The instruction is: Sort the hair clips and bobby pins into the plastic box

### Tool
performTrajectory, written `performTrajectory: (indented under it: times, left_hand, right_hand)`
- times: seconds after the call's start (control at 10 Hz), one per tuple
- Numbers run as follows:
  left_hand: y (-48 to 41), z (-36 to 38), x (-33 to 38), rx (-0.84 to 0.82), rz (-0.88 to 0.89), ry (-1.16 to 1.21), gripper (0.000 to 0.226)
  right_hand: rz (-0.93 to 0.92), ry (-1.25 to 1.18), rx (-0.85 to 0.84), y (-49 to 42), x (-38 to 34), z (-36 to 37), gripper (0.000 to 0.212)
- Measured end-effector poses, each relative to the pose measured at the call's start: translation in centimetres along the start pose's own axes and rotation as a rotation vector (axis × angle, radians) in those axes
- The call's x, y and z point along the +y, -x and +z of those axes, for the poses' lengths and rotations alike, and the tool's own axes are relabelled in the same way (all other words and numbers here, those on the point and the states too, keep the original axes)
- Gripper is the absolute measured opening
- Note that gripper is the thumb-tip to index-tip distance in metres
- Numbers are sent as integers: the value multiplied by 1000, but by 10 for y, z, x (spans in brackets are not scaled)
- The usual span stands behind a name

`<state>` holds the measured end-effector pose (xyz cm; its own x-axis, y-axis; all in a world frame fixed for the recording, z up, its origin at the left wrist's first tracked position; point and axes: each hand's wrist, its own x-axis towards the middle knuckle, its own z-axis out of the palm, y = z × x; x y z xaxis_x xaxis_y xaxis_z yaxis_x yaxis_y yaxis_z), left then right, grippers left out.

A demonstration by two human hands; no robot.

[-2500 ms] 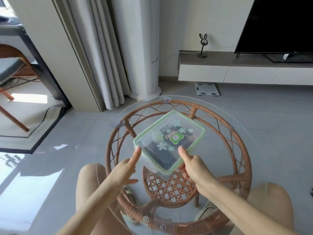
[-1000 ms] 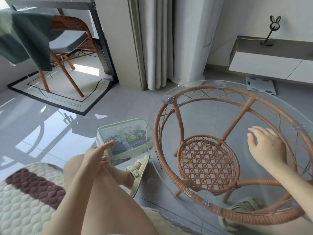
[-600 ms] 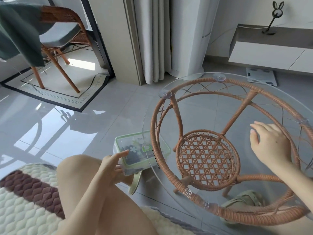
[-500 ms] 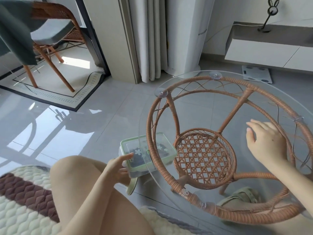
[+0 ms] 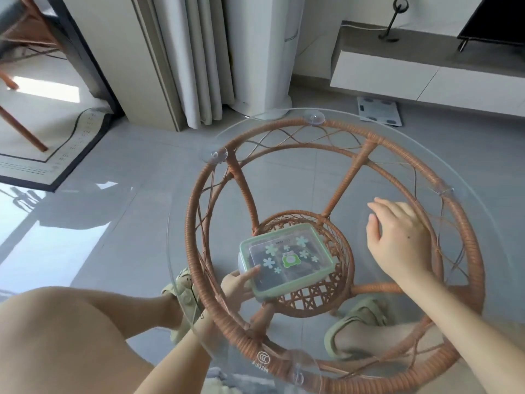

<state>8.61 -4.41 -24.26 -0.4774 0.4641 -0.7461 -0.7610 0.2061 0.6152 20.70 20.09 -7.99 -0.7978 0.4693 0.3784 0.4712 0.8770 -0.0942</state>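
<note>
Under the glass counter (image 5: 312,177), left hand (image 5: 235,282) extended in through the rattan frame (image 5: 196,223), grip wrapped on the near-left corner of the lidded plastic box (image 5: 287,260), thumb over its green rim. Box held at the woven lower shelf (image 5: 309,300); resting or just above, cannot tell. Right hand (image 5: 397,240) palm-down on the glass, grip wide, fingers loosely spread.

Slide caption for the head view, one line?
Left hand holds lidded plastic box at woven lower shelf; right hand rests on glass top.
</note>
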Motion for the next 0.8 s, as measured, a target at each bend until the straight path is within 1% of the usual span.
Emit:
performTrajectory:
  times: [0.1,0.2,0.3,0.4,0.5,0.6,0.7,0.8]
  left_hand:
    - [-18,29,-8,55,58,-42,43]
    - [-38,50,-10,67,93,-53,36]
    - [-55,61,-16,57,110,-105,46]
    - [-64,59,-20,59,106,-164,45]
    - [-71,55,-20,-5,143,-88,39]
    - [-74,44,-10,-72,166,45,48]
    - [-80,31,-4,-69,149,35,69]
    - [-81,24,-3,-19,203,-28,55]
  right_hand:
    - [-2,8,9,0,1,0,36]
    - [-4,28,0,-1,1,0,35]
    - [-8,34,-6,-2,1,-2,34]
    - [-13,54,-8,-3,1,-2,32]
    - [-18,49,-13,-4,1,-3,32]
    - [-15,45,-21,-5,1,-3,32]
    - [-21,52,-9,-4,1,-3,33]
    - [-1,52,-18,-2,1,-3,34]
